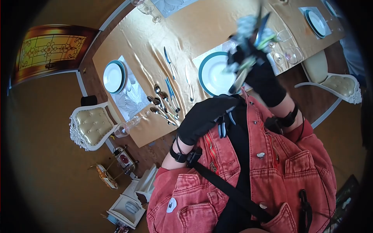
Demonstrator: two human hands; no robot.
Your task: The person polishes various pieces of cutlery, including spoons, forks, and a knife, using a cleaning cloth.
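My right hand [265, 82], in a black glove, is raised over the table and shut on a blurred bundle [251, 34] of dark, pale blue and green parts; a silvery piece hangs below it. Under it lies a white plate with a teal rim [213, 74] on a white placemat. My left hand [202, 116], also in a black glove, rests curled against the front of my red jacket [272, 171] by the table's edge; whether it holds anything is hidden. Left of the plate lie knives [189, 83] and a cluster of spoons and forks [163, 104].
The table has a gold cloth [194, 31]. More teal-rimmed plates sit at the left [113, 76] and far right [316, 22]. Wine glasses [286, 49] stand right of my hand; another glass [125, 128] lies near the left corner. White chairs [90, 125] [339, 84] flank the table. A small trolley [116, 165] stands below.
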